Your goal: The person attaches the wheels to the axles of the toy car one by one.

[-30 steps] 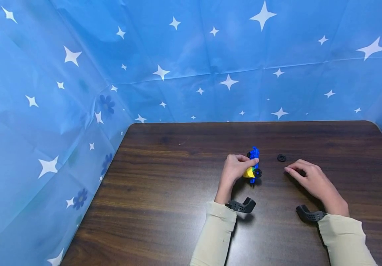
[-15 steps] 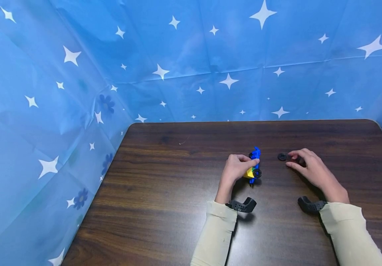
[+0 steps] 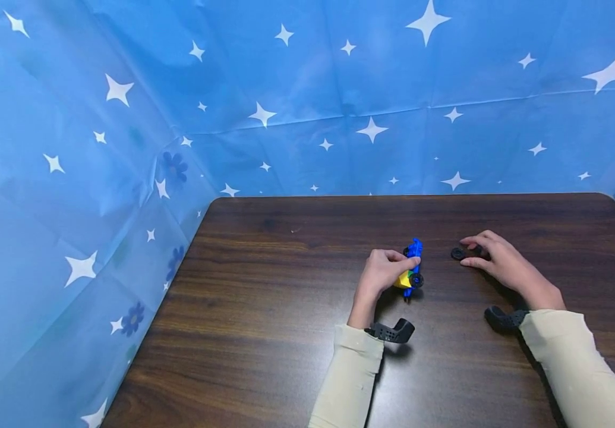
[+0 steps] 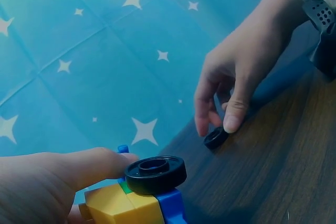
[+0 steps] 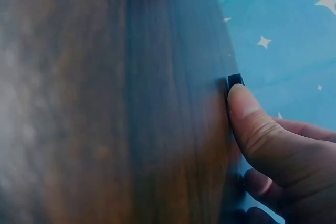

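My left hand (image 3: 383, 273) holds a small toy car (image 3: 416, 249) of blue and yellow bricks between thumb and fingers, tipped on its side above the table. One black wheel (image 4: 156, 174) on the car faces up in the left wrist view; its yellow brick (image 4: 123, 205) shows below that. To the right, a loose black wheel (image 3: 457, 254) lies on the table. My right hand (image 3: 507, 267) reaches to this wheel, thumb and index finger spread either side of it. In the right wrist view the thumb (image 5: 247, 111) overlaps the loose wheel (image 5: 235, 80).
The dark wood table (image 3: 264, 285) has a rounded back edge. A blue cloth (image 3: 307, 77) with white stars hangs behind and to the left of it. A black wrist mount (image 3: 393, 330) sits on the left wrist, another black mount (image 3: 505, 320) on the right.
My right hand has moved away from me, up to the loose wheel, and its thumb and index finger have spread apart. The left hand keeps the toy car in nearly the same place.
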{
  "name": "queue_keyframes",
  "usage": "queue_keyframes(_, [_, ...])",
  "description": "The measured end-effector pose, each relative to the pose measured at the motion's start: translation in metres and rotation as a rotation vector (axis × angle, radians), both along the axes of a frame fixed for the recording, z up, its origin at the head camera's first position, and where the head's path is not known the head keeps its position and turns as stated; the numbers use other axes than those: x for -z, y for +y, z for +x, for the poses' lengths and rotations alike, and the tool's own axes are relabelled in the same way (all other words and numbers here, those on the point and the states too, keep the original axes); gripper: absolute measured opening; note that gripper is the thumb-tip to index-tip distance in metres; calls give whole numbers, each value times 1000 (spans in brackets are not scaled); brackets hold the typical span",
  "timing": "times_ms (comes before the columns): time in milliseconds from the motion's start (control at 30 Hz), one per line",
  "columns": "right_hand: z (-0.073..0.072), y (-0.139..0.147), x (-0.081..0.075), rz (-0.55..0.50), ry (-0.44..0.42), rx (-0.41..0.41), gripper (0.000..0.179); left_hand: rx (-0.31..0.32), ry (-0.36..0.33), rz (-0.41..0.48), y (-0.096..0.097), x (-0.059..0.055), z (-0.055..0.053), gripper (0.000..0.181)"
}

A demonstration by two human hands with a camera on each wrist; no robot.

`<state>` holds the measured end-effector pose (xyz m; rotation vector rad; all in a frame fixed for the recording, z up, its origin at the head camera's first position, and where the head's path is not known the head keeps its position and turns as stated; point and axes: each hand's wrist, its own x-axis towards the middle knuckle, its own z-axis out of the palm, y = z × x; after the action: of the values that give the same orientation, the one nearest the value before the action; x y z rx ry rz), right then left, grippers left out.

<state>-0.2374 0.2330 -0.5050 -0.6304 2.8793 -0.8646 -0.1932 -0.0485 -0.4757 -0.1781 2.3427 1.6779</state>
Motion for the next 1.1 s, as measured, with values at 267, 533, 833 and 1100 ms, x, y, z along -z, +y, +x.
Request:
queue_keyframes(267, [-14, -7, -5, 30, -41, -76, 48, -40, -22, 17, -4, 3, 2, 28])
queue_keyframes(533, [-23, 0, -13, 38, -26, -143, 42, -6, 0, 25, -2, 1, -2, 29])
queue_keyframes(833, [-34, 8, -20, 68, 48, -301, 31, 14, -10, 0, 0, 0, -1, 31])
queue_keyframes(1100, [-35, 9, -19, 66, 42, -318, 25, 11, -14, -15, 1, -2, -1, 32])
